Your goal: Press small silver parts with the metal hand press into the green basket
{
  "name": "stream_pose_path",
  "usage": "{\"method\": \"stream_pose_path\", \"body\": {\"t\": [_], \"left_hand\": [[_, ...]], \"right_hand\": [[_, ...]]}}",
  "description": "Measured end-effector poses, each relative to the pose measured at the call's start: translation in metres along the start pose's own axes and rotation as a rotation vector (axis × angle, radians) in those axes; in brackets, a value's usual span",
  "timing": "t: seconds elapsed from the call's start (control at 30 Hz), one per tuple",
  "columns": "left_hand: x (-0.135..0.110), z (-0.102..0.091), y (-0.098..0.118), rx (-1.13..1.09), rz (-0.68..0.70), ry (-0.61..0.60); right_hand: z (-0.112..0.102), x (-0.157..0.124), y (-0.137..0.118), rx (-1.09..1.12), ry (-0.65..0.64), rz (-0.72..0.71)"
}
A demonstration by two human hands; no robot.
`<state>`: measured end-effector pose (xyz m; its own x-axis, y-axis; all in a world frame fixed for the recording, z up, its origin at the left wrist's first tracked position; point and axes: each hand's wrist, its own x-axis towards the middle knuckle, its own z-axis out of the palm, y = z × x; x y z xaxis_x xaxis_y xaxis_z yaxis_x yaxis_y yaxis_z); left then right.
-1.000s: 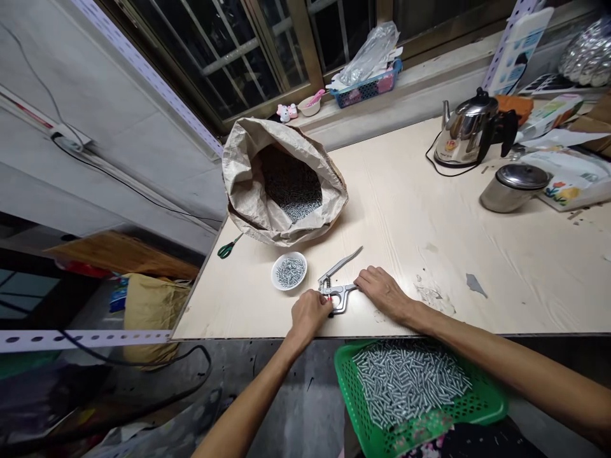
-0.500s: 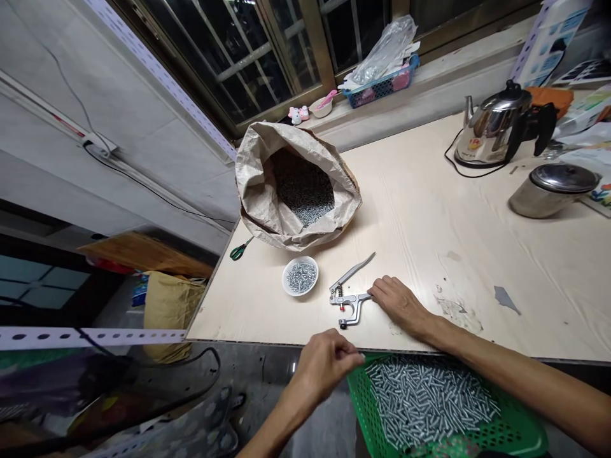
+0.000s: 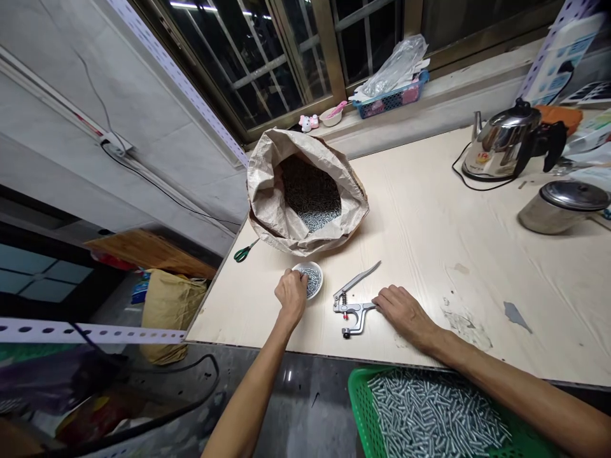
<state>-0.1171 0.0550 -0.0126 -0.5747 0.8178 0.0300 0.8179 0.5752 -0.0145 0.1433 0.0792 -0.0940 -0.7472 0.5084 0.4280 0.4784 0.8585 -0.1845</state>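
Note:
My left hand (image 3: 291, 294) reaches into a small white bowl (image 3: 316, 274) of small metal parts, its fingers curled and pinched over the bowl's left rim; what they grip is hidden. A metal hand press plier (image 3: 353, 301) lies on the pale wooden table (image 3: 453, 254) with its jaws open. On its lower handle rests my right hand (image 3: 403, 310), fingers closed around the handle's end. A big paper sack (image 3: 308, 191) full of the same metal parts stands behind the bowl.
A green basket (image 3: 363, 394) of finished metal pieces sits below the table's front edge. Green-handled scissors (image 3: 244, 252) lie left of the sack. An electric kettle (image 3: 510, 143) and a steel lidded pot (image 3: 558, 207) stand far right. A blue basket (image 3: 389, 98) rests on the windowsill.
My left hand went from the plier's jaws down to the green basket, then up and left to the white bowl. My right hand stayed on the plier handle.

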Motion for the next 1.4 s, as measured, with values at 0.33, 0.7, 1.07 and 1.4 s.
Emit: {"method": "stream_pose_path", "body": {"t": [0.33,0.7,1.07,1.4], "left_hand": [[-0.008,-0.026,0.001,-0.188,0.017,0.070],[-0.086,0.004,-0.004,0.047,0.455,-0.303],[-0.103,0.027,-0.021,-0.040,0.440,-0.154],[-0.111,0.025,-0.022,-0.072,0.367,-0.082]], "right_hand": [[-0.003,0.006,-0.001,0.011,0.028,0.001],[-0.004,0.005,0.001,-0.011,-0.011,-0.010],[-0.010,0.004,0.002,0.173,-0.089,0.048],[-0.042,0.030,-0.004,0.428,-0.496,0.492]]}}
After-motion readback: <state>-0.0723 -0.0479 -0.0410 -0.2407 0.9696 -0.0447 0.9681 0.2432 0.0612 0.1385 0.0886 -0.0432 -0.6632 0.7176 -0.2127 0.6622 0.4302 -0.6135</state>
